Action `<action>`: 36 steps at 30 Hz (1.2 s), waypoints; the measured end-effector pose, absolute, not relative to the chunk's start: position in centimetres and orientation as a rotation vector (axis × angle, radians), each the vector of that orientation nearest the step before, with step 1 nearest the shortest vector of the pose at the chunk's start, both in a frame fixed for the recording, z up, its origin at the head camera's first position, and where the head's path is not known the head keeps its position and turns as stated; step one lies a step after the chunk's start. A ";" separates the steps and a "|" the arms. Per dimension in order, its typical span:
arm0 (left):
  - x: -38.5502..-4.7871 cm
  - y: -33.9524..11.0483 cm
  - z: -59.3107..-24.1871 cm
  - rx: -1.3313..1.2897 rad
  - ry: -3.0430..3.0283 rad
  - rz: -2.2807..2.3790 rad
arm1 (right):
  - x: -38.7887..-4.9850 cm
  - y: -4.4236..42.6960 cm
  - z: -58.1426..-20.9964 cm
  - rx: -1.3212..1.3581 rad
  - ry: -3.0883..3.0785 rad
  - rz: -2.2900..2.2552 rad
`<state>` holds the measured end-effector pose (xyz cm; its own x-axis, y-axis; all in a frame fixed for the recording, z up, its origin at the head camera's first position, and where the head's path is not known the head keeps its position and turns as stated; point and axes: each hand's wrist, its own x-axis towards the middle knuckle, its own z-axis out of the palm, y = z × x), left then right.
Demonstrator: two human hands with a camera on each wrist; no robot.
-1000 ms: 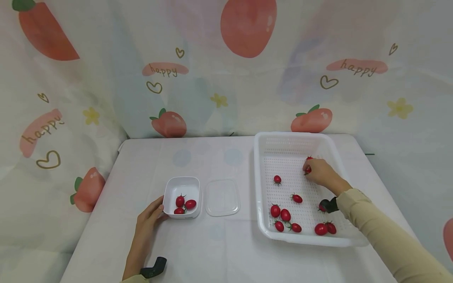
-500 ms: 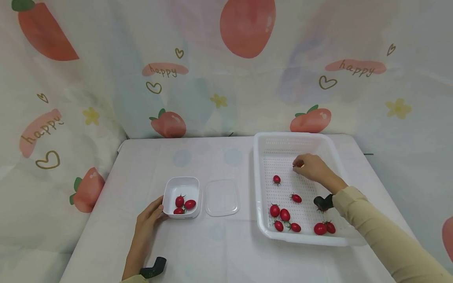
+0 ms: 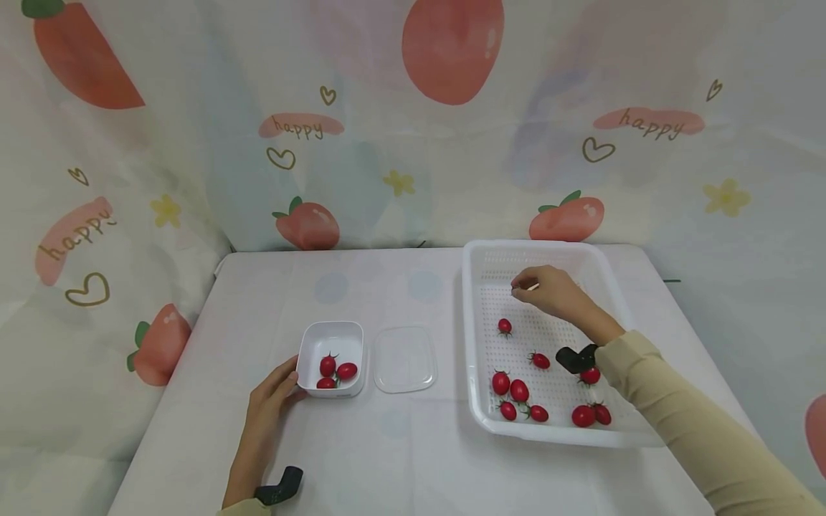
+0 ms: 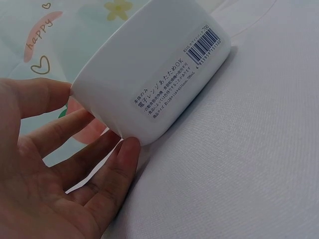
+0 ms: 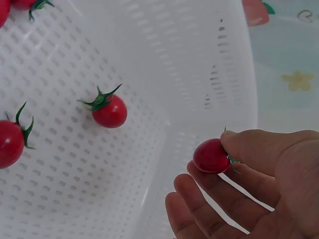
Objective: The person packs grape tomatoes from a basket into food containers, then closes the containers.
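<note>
My right hand [image 3: 553, 292] is raised over the back of the white perforated basket [image 3: 474, 344]. In the right wrist view it pinches a cherry tomato [image 5: 210, 156] with a green stem between thumb and fingertips. In the head view that tomato is mostly hidden by the fingers. On the left, my left hand [image 3: 271, 398] touches the side of a small white square container [image 3: 323, 334] with several fingertips. The left wrist view shows those fingertips against the container's outer wall [image 4: 119, 79], beside its printed label. Three cherry tomatoes [image 3: 346, 370] lie inside the container.
Several cherry tomatoes [image 3: 519, 390] are spread over the basket floor, most near its front. A clear flat lid [image 3: 405, 360] lies on the white-covered table [image 3: 413, 437] between container and basket. A patterned curtain [image 3: 452, 172] stands behind the table.
My right hand has lifted a cherry tomato off the basket floor and moved with it to the left and farther back. My left hand and the container have stayed in place.
</note>
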<state>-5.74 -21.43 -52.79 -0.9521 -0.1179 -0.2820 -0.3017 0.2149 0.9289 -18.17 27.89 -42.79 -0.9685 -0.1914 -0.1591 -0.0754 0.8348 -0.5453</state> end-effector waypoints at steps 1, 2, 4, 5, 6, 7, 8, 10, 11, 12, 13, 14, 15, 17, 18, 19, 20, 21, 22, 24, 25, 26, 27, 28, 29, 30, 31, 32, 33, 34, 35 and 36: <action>-5.8 -21.4 -52.8 -0.404 2.329 1.835 | -18.3 27.6 -42.5 -0.217 2.807 -0.827; -5.8 -21.4 -52.8 -0.403 2.330 1.835 | -18.3 27.4 -42.2 -0.227 2.804 -0.834; -5.8 -21.4 -52.7 -0.401 2.332 1.835 | -18.4 26.7 -41.7 -0.242 2.795 -0.843; -5.8 -21.4 -52.7 -0.399 2.333 1.835 | -18.4 26.4 -41.4 -0.248 2.791 -0.848; -5.8 -21.4 -52.7 -0.397 2.334 1.832 | -18.5 26.0 -41.1 -0.254 2.785 -0.856; -5.8 -21.4 -52.7 -0.396 2.334 1.832 | -18.5 25.7 -40.9 -0.259 2.778 -0.866; -5.8 -21.4 -52.6 -0.395 2.334 1.831 | -18.5 25.4 -40.7 -0.264 2.771 -0.877; -5.8 -21.4 -52.6 -0.393 2.335 1.830 | -18.5 24.7 -40.4 -0.277 2.761 -0.900; -5.8 -21.4 -52.6 -0.393 2.335 1.830 | -18.5 24.3 -40.2 -0.287 2.759 -0.908; -5.8 -21.4 -52.6 -0.394 2.333 1.831 | -18.5 24.0 -40.1 -0.292 2.757 -0.917; -5.8 -21.4 -52.6 -0.394 2.333 1.832 | -18.6 23.7 -40.0 -0.302 2.759 -0.921; -5.8 -21.4 -52.6 -0.395 2.332 1.831 | -18.6 23.3 -39.9 -0.310 2.763 -0.924; -5.8 -21.3 -52.6 -0.395 2.331 1.832 | -18.7 23.0 -39.8 -0.318 2.765 -0.929; -5.8 -21.3 -52.6 -0.399 2.329 1.832 | -18.8 22.3 -39.7 -0.341 2.769 -0.946; -5.8 -21.3 -52.6 -0.401 2.328 1.833 | -18.8 21.9 -39.7 -0.349 2.767 -0.954; -5.8 -21.3 -52.6 -0.402 2.328 1.831 | -18.9 21.5 -39.6 -0.355 2.764 -0.963; -5.8 -21.3 -52.6 -0.403 2.328 1.830 | -18.9 21.1 -39.6 -0.363 2.757 -0.974; -5.8 -21.3 -52.6 -0.405 2.324 1.832 | -18.9 20.7 -39.6 -0.370 2.750 -0.981; -5.8 -21.4 -52.6 -0.408 2.320 1.834 | -19.0 20.3 -39.6 -0.378 2.742 -0.987; -5.8 -21.4 -52.7 -0.407 2.312 1.840 | -19.0 19.3 -39.6 -0.389 2.727 -0.990; -5.8 -21.4 -52.7 -0.406 2.310 1.841 | -19.1 18.8 -39.6 -0.399 2.718 -0.993; -5.8 -21.4 -52.7 -0.407 2.308 1.843 | -19.1 18.3 -39.6 -0.417 2.711 -0.997; -5.8 -21.4 -52.7 -0.408 2.307 1.845 | -19.1 17.8 -39.6 -0.430 2.707 -0.998; -5.8 -21.4 -52.7 -0.407 2.308 1.846 | -19.0 17.2 -39.6 -0.445 2.701 -1.000; -5.8 -21.4 -52.7 -0.407 2.311 1.845 | -19.0 16.7 -39.5 -0.461 2.697 -1.001; -5.8 -21.4 -52.7 -0.409 2.313 1.842 | -19.0 16.1 -39.5 -0.475 2.691 -0.998; -5.8 -21.4 -52.7 -0.412 2.314 1.840 | -18.9 15.5 -39.4 -0.489 2.684 -0.996; -5.8 -21.4 -52.8 -0.414 2.314 1.838 | -18.8 15.0 -39.3 -0.503 2.680 -0.990; -5.8 -21.4 -52.8 -0.416 2.313 1.837 | -18.8 14.4 -39.3 -0.509 2.674 -0.982; -5.8 -21.4 -52.8 -0.417 2.312 1.836 | -18.7 13.9 -39.3 -0.526 2.667 -0.976; -5.8 -21.4 -52.8 -0.421 2.311 1.836 | -18.7 13.4 -39.3 -0.546 2.661 -0.970; -5.8 -21.4 -52.8 -0.425 2.310 1.834 | -18.6 12.8 -39.3 -0.563 2.654 -0.963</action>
<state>-5.77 -21.42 -52.81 -0.9466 -0.1209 -0.2990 -0.3186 0.2069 0.9250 -18.63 12.85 -39.30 -0.8904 -0.4414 -0.1110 -0.2676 0.7050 -0.6568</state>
